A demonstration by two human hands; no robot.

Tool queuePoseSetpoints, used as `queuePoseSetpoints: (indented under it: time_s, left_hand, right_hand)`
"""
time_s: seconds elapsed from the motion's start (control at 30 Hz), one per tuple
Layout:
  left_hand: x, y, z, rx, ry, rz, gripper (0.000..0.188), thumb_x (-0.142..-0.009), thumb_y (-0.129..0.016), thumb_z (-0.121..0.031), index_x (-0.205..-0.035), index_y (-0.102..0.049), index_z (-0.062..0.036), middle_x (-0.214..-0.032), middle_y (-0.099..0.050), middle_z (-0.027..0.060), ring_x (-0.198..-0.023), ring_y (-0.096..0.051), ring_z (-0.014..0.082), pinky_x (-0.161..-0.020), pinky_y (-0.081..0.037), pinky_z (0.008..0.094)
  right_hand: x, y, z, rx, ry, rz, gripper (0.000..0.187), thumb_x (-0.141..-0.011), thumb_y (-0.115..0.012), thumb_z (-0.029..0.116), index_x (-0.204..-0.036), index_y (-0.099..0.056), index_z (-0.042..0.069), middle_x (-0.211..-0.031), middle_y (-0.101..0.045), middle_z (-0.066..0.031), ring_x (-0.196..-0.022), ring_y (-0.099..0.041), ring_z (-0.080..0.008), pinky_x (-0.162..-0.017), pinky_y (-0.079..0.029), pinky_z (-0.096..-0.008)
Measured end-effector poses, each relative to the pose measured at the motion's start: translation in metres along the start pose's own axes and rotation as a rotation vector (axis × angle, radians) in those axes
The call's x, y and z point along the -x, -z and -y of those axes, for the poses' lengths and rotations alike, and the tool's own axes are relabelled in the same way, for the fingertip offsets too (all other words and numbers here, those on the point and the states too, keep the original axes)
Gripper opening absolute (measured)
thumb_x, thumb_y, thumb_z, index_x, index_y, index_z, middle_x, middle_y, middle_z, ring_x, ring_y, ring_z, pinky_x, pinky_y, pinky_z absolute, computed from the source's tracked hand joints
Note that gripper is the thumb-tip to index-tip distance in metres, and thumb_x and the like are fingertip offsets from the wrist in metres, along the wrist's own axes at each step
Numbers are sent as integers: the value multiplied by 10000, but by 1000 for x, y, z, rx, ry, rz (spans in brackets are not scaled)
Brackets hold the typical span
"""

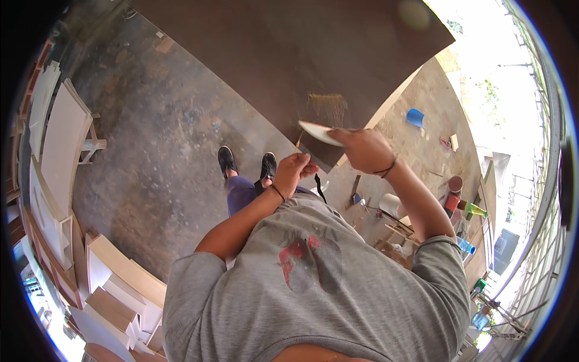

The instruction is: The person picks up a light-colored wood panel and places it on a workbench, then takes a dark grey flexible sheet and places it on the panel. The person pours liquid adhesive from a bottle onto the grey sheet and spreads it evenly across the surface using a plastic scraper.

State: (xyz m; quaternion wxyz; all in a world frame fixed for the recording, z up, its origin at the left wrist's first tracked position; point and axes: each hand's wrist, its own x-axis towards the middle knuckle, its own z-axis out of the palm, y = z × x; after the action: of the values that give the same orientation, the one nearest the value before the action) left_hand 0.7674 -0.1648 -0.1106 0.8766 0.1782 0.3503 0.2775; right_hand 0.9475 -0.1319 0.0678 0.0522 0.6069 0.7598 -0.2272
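My right hand [365, 151] is closed on a flat white spreader [319, 132] with a curved edge, held over the near corner of a large dark brown board [253, 54]. A yellowish streaky smear [327, 104] marks the board just beyond the spreader. My left hand [291, 173] is closed beside the board's near left edge, close to my waist. A small yellowish sliver shows above its fingers, and a black strip [320, 188] hangs beside them. Whether the hand grips either one, I cannot tell.
Pale panels and frames [60, 145] lean at the left, with pale box-like pieces [120, 289] at lower left. Right of the board, a blue container piece [415, 117] lies on the concrete floor [151, 120]. Bottles, a white tub [392, 205] and wood scraps crowd my right side.
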Motion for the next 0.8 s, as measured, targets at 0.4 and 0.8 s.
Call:
queuePoseSetpoints:
  time_s: [0.4, 0.8]
  left_hand:
    - [24, -12, 6, -21, 51, -18, 251, -906, -516, -250, -878, -579, -9, -837, -631, 100, -780, -637, 194, -758, -515, 303]
    - [26, -10, 11, -207, 120, -82, 438, -881, -509, -432, -977, -545, -7, -916, -600, 95, -830, -623, 188, -713, -500, 280]
  right_hand:
    - [-239, 46, -54, 129, -44, -297, 410, -750, -444, 93, -1134, -556, 188, -1002, -627, -125, -949, -588, -319, -791, -475, -421]
    - [-146, 16, -50, 192, 220, 13, 488, -692, -490, 61, -1142, -559, 236, -1029, -616, -117, -918, -584, -342, -800, -465, -425]
